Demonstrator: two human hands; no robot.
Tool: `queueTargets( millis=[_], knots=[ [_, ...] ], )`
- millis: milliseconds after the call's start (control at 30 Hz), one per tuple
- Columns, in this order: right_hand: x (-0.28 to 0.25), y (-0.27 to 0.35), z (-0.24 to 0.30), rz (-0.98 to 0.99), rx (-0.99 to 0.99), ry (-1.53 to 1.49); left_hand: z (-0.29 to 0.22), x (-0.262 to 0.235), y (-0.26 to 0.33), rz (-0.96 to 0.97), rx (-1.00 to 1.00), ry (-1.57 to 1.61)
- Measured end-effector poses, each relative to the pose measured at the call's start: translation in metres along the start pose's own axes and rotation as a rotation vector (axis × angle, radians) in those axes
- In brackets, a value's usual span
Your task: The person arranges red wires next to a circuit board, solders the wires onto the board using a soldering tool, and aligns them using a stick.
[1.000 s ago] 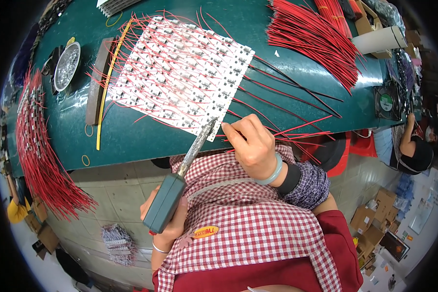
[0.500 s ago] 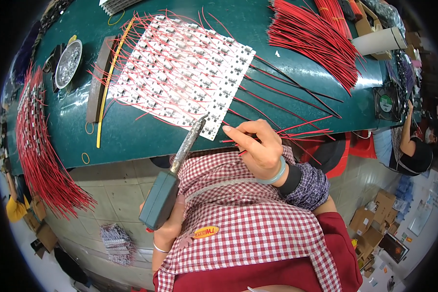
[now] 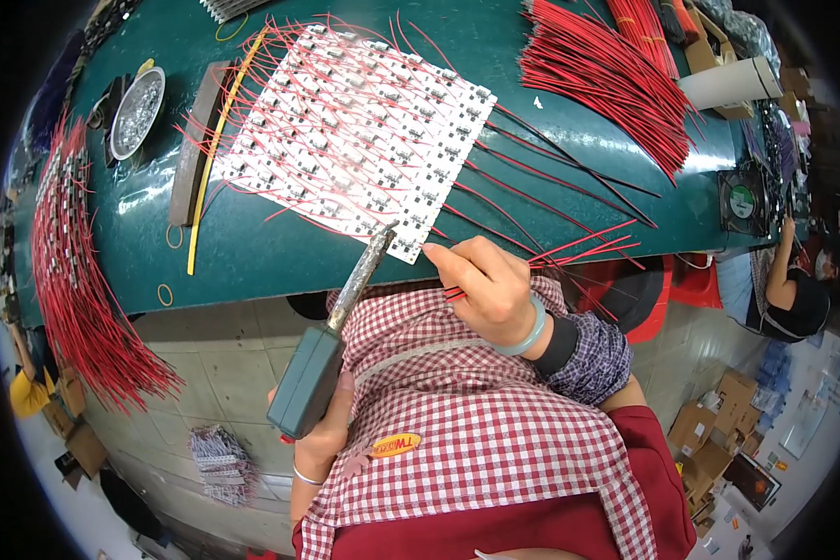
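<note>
The soldering iron (image 3: pixel 341 336) slants up from the left hand (image 3: pixel 322 434), fingers wrapped tight on its green handle, tip at the near edge of the white circuit-board panel (image 3: pixel 364 140) on the green table (image 3: pixel 252 243). The right hand (image 3: pixel 490 289) pinches red wires (image 3: pixel 569 252) beside that edge.

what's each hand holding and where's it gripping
The left hand grips a soldering iron by its green handle. The right hand pinches a few red wires near their ends.
</note>
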State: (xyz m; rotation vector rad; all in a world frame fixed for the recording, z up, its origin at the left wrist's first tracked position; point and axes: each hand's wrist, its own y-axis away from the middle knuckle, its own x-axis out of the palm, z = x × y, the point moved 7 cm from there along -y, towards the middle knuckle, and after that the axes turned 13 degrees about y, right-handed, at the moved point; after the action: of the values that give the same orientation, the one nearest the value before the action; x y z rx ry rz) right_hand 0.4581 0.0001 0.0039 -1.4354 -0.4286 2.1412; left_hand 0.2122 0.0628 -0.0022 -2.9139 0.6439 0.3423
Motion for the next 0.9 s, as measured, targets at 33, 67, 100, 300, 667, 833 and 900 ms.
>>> queueTargets(
  millis=[33,67,100,300,667,833,900],
  knots=[
    [0.000,0.000,0.001,-0.007,-0.007,0.003,0.002,0.000,0.000,0.008,-0.014,0.041],
    [0.000,-0.001,0.001,-0.007,-0.008,0.003,0.005,0.000,0.000,0.017,-0.029,0.082],
    [-0.001,-0.003,0.002,-0.023,-0.007,0.010,0.006,-0.004,0.002,0.017,-0.029,0.082],
    [-0.002,-0.003,0.004,-0.033,-0.070,0.086,0.022,-0.006,0.019,0.167,-0.167,0.111],
    [0.002,0.001,0.006,0.039,-0.054,0.099,0.003,0.006,0.004,0.133,0.013,0.007],
    [0.002,0.002,0.006,0.046,-0.049,0.098,-0.001,0.008,0.003,0.135,-0.057,0.007],
    [0.003,0.002,0.006,0.051,-0.048,0.100,-0.004,0.010,0.000,0.143,-0.060,-0.005]
  ],
)
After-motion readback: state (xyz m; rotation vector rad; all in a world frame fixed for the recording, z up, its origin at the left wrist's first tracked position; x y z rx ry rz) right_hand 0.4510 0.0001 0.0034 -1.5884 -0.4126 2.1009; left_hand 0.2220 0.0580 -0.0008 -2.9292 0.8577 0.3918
